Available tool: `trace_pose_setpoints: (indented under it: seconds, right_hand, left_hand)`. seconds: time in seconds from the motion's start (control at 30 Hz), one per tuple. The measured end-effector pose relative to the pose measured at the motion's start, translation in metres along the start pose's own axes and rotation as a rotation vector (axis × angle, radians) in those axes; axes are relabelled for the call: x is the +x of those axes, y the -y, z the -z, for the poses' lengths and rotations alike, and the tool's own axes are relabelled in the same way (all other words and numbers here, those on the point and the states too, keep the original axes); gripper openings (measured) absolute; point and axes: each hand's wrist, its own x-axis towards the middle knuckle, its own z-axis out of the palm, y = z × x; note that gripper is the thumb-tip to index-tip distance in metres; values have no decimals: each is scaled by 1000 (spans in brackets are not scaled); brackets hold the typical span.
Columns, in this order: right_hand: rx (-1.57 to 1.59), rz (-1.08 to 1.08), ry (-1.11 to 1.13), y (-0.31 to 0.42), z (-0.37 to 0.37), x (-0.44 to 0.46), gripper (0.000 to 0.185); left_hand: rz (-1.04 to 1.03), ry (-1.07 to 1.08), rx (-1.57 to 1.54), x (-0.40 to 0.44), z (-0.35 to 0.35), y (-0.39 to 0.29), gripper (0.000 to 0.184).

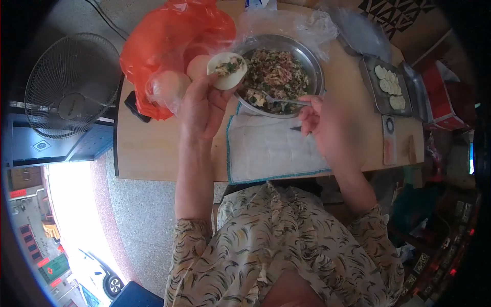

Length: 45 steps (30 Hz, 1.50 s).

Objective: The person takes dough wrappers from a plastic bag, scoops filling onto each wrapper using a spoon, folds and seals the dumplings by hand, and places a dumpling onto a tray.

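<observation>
My left hand [204,100] holds up a round dumpling wrapper [228,81] with a small heap of meat and greens filling [229,66] on it. In my right hand [318,118] is the handle of a spoon [291,102], whose head dips into the filling near the bowl's front edge. The metal bowl [318,64] stands on the table, holding chopped meat and green vegetables. A white cloth [276,148] with a teal border lies in front of it, under my right hand. A dark pointed thing shows by my right fingers; I cannot tell what it is.
An orange plastic bag [153,46] with wrapped pale rounds lies at the table's left, a dark phone-like object [137,106] beside it. Several dumplings sit in a metal tray [377,102] at right. A fan [71,105] stands left of the wooden table [148,153].
</observation>
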Motion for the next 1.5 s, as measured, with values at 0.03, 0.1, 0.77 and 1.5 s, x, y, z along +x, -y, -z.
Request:
trace_pose_setpoints:
  seconds: [0.03,0.1,0.77,1.5]
  right_hand:
    - [51,-7,11,-1,5,3,35]
    - [124,-6,1,4,9,6,35]
    - [-981,1080,348,9,-26,0,38]
    - [-957,1122,229,-11,-27,-5,39]
  left_hand:
    - [6,-8,11,-1,-1,-1,41]
    - [-1,-8,18,-2,-2,-1,42]
    - [150,227,-61,-8,-11,12,46]
    - [112,158,-103,-7,-21,20,45]
